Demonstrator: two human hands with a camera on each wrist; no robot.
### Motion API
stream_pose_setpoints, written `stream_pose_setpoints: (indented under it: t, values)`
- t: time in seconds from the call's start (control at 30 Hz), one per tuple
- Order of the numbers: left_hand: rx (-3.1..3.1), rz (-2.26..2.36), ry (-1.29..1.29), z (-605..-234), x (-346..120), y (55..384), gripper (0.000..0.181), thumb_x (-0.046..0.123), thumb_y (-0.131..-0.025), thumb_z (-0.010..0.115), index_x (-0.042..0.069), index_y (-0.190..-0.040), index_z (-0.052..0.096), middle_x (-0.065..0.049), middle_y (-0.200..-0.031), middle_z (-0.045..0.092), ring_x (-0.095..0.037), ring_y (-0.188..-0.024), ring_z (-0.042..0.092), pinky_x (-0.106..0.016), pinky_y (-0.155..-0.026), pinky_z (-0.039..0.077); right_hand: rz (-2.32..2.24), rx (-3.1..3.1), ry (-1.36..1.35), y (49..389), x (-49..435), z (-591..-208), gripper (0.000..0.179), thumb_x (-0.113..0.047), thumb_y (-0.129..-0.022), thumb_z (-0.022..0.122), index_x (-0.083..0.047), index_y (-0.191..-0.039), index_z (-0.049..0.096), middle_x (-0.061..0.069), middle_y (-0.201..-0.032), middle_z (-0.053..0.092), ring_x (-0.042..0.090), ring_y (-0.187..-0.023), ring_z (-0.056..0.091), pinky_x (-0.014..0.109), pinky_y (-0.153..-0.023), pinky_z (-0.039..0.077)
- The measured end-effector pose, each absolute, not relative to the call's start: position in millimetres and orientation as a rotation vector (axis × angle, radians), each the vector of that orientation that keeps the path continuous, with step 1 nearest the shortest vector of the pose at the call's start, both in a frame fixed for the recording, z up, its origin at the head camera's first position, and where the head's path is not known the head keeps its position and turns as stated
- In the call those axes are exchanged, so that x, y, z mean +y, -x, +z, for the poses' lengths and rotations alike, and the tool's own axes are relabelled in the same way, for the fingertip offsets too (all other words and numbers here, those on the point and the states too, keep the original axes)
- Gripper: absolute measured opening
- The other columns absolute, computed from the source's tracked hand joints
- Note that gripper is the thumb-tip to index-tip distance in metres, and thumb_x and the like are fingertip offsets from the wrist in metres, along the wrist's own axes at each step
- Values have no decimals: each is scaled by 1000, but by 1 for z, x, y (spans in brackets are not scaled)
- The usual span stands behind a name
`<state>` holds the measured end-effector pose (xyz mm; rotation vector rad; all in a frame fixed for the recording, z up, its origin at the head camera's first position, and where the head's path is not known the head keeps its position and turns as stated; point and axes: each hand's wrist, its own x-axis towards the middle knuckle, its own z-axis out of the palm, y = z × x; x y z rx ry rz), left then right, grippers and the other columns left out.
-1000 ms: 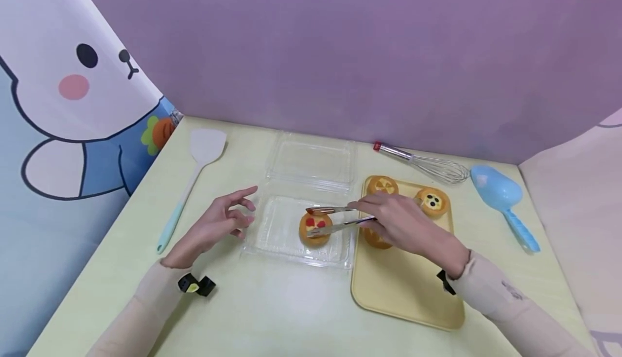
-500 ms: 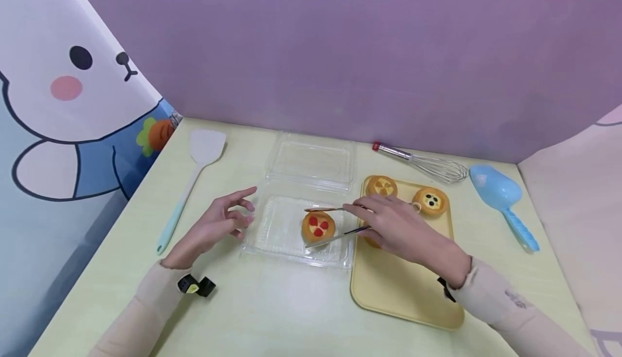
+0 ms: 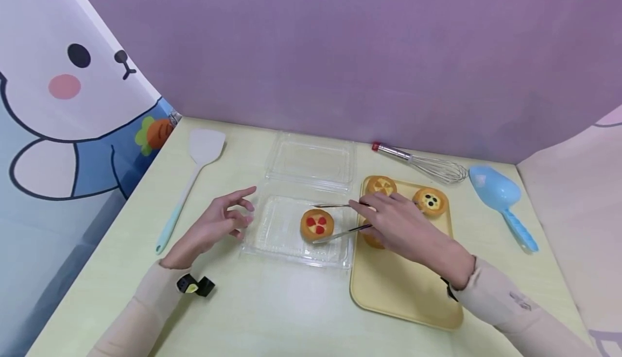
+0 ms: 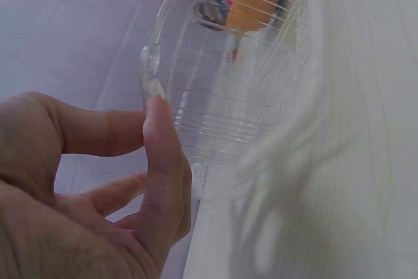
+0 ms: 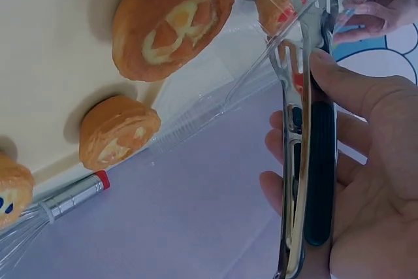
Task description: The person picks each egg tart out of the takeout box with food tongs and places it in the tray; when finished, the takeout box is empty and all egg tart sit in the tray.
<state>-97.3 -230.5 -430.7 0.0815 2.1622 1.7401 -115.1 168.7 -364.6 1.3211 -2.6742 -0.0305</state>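
My right hand (image 3: 398, 216) holds a pair of metal tongs (image 5: 319, 174) with dark grip inserts. Their arms stand spread, one tip behind and one in front of a round bun (image 3: 317, 225) with red topping. That bun sits in the base of a clear plastic clamshell container (image 3: 277, 238), whose lid lies folded back. Loosely bent, the fingers of my left hand (image 3: 218, 224) are at the container's left edge; in the left wrist view a fingertip overlaps its rim. Several more buns (image 5: 173, 24) lie on a yellow tray (image 3: 408, 292), one partly hidden under my right hand.
A whisk (image 3: 420, 162) lies behind the tray, and a blue scoop (image 3: 495, 187) to its right. At the left is a white spatula (image 3: 206, 146) with a mint handle. A purple backdrop (image 3: 340, 60) rises behind the table.
The tongs' arms have spread from over the red-topped bun to either side of it and drawn slightly right. The bun has turned and stays in the container. My left hand keeps its place.
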Motion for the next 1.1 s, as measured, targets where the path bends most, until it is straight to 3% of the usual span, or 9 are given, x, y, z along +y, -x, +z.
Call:
stream_pose_setpoints:
  t: [0.37, 0.57, 0.87, 1.1]
  values:
    - [2168, 1736, -85, -431, -232, 97, 75, -3, -95, 63, 5, -163, 31, -24, -123, 49, -11, -69, 57, -29, -60, 59, 29, -2735, -1292, 124, 158, -375, 52, -27, -88, 85, -12, -136, 69, 6, -119, 73, 24, -108, 71, 45, -84, 61]
    - [2165, 1741, -78, -430, -232, 96, 75, -4, -95, 63, 4, -163, 32, -22, -122, 49, -11, -68, 56, -28, -60, 58, 79, -2719, -1258, 130, 158, -382, 48, -25, -89, 83, -13, -133, 70, 5, -118, 74, 24, -106, 71, 41, -76, 63]
    - [2163, 1745, -77, -431, -233, 96, 75, -4, -95, 62, 4, -163, 32, -23, -122, 49, -11, -67, 55, -28, -60, 58, 157, -2661, -1255, 133, 151, -391, 48, -25, -89, 83, -14, -133, 70, 4, -118, 73, 25, -106, 71, 43, -78, 62]
    - [2163, 1744, -74, -432, -232, 97, 75, -4, -95, 62, 5, -163, 32, -24, -123, 49, -12, -68, 55, -29, -59, 58, 190, -2677, -1257, 133, 144, -395, 49, -26, -89, 84, -16, -134, 70, 3, -116, 73, 23, -101, 70, 41, -71, 60]
